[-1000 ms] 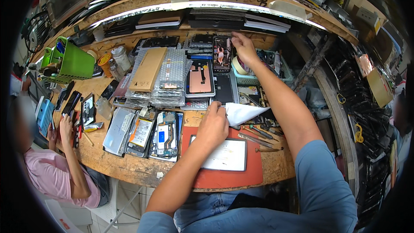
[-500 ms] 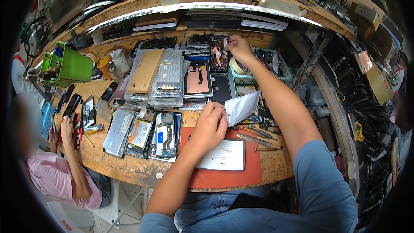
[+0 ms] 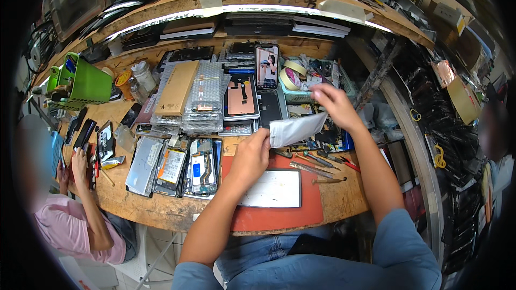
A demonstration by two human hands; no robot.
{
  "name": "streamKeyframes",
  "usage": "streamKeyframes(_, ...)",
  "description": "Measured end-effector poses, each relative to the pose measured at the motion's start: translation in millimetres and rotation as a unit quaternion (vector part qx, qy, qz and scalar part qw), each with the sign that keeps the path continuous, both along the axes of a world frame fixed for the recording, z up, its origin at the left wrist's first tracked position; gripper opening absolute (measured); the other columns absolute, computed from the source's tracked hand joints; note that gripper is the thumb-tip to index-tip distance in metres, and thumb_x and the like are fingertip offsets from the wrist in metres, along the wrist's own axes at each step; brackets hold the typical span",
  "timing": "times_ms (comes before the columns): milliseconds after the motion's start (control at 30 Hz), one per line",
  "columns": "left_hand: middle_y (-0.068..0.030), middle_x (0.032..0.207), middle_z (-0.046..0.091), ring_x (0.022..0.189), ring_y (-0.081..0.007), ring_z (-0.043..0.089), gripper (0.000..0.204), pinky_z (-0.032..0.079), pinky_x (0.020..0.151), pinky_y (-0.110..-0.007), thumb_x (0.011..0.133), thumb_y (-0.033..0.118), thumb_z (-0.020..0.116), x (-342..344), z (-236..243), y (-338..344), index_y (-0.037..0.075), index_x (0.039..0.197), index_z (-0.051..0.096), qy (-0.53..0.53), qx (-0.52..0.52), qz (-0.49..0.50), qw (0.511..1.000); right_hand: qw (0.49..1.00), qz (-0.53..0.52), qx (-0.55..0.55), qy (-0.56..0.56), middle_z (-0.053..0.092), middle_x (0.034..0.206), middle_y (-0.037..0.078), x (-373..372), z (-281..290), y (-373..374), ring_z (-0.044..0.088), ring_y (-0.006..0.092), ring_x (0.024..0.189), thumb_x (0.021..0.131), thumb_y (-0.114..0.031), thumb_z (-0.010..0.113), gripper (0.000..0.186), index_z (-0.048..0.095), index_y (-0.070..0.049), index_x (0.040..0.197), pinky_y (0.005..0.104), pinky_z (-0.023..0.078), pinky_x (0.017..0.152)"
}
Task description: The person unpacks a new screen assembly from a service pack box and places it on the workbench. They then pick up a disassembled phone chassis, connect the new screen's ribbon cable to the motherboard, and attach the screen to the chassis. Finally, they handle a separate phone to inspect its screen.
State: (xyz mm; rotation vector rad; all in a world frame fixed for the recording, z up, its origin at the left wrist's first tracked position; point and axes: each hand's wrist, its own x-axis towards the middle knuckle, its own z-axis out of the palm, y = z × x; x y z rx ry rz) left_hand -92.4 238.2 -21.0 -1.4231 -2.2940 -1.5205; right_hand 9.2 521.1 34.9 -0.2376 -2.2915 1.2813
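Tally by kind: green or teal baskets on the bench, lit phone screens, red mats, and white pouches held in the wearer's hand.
Baskets: 2, a lime green basket and a teal basket
Lit phone screen: 1
Red mat: 1
White pouch: 1, in the left hand
Total: 5
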Motion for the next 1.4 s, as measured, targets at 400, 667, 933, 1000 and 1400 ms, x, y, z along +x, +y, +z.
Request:
streamKeyframes(400,0.0001,0.094,0.071,0.078,-0.0060,0.063,0.016,0.052,0.071,-0.023,0.111,0.014,0.060,4.6,-9.2,2.4,0.000,0.116,0.068,-0.364,0.005,-0.200,0.910,0.976,-0.203,-0.079,0.010,0.069,0.081,0.001,129.9,-57.3,-96.3,0.061,0.0075,0.072,0.106,-0.015,0.068,0.014,0.072,-0.001,0.105,0.0290,0.051,0.065)
streamKeyframes(667,0.0020,0.082,0.063,0.070,-0.0065,0.059,0.022,0.052,0.065,-0.022,0.110,0.029,0.067,6.0,-17.8,19.4,0.007,0.113,0.071,-0.363,0.104,-0.124,0.918,0.971,-0.232,-0.063,-0.006,0.067,0.091,0.000,227.1,-55.9,-128.0,0.065,0.0066,0.077,0.108,-0.014,0.066,0.015,0.069,-0.002,0.117,0.0261,0.052,0.065)
streamKeyframes(933,0.0043,0.083,0.056,0.072,-0.0036,0.047,0.019,0.039,0.066,-0.020,0.112,0.018,0.061,-15.8,-28.8,20.7,0.001,0.111,0.069,-0.220,0.128,-0.128,0.958,0.643,-0.615,0.432,-0.149,0.078,0.109,0.021,433.8,-6.3,-154.3,0.075,0.0427,0.102,0.101,-0.023,0.068,0.026,0.078,-0.004,0.116,0.0473,0.058,0.091)
streamKeyframes(1000,0.0035,0.086,0.058,0.076,-0.0046,0.050,0.021,0.041,0.068,-0.022,0.113,0.020,0.061,-5.9,-22.6,22.4,0.000,0.111,0.068,-0.144,0.107,-0.132,0.975,0.557,-0.657,0.359,-0.360,0.076,0.115,0.023,463.4,25.0,-176.9,0.072,0.0438,0.109,0.100,-0.018,0.065,0.027,0.077,-0.006,0.121,0.0480,0.057,0.096)
streamKeyframes(1400,-0.0091,0.100,0.072,0.092,-0.0191,0.066,0.017,0.053,0.086,-0.034,0.108,0.013,0.062,-21.3,-28.0,9.7,-0.001,0.109,0.071,0.016,0.070,-0.094,0.993,0.491,-0.602,0.169,-0.606,0.049,0.163,0.026,524.0,-1.9,-192.1,0.044,0.0445,0.152,0.094,-0.039,0.074,0.076,0.052,-0.005,0.157,0.0515,0.033,0.128)
